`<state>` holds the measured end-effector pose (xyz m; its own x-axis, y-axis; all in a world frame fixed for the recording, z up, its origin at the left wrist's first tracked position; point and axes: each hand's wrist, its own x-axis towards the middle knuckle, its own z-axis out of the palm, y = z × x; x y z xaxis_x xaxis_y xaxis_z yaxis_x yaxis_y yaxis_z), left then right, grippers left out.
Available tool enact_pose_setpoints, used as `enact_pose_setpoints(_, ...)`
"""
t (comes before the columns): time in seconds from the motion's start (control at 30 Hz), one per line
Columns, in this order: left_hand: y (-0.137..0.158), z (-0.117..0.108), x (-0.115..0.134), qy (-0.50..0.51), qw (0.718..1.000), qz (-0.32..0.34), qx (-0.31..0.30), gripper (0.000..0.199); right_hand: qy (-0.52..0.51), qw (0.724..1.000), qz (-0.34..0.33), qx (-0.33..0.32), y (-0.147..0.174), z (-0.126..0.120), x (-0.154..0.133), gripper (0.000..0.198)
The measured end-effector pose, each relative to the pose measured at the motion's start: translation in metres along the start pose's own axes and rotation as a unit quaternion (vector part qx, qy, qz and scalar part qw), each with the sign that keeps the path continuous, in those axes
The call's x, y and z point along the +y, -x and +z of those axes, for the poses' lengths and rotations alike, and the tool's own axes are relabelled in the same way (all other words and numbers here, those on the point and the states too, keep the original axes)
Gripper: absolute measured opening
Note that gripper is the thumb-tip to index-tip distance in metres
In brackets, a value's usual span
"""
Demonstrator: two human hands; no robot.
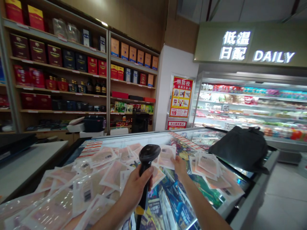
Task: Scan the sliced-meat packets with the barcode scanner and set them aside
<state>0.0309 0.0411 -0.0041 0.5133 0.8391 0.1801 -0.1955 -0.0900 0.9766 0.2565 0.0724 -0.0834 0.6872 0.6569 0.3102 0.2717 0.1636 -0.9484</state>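
My left hand [134, 185] is wrapped round the handle of a black barcode scanner [149, 154], held upright with its head at the top. Between the thumb and fingers of my right hand [179, 166] is the edge of a flat clear packet [166, 156] with a pinkish content and a small label, just beyond the scanner head. Many similar packets [87, 188] lie overlapping to the left, on the glass top of a freezer. A smaller pile of packets [208, 166] lies right of my right hand. Colourful bags [165, 204] show through the glass below.
A black bag [240, 147] rests on the freezer's right side. At the left stands a white counter [35, 164]. Shelves of boxes and bottles [59, 83] line the back wall, a fire-hydrant poster [181, 95] hangs beside them, and a lit chiller [244, 108] stands at the right.
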Motion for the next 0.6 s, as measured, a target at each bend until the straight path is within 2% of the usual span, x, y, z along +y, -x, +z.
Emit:
enact_pose_setpoints(0.17,0.01,0.008,0.003,-0.008,1.0,-0.004,-0.025,0.025,-0.097,0.995,0.021,0.003,0.01,-0.012,-0.001,0.032)
enact_pose_setpoints(0.6,0.004,0.009,-0.013,-0.02,0.999,-0.01,-0.027,0.026,-0.107,0.994,0.012,-0.002,0.013,-0.009,-0.002,0.033)
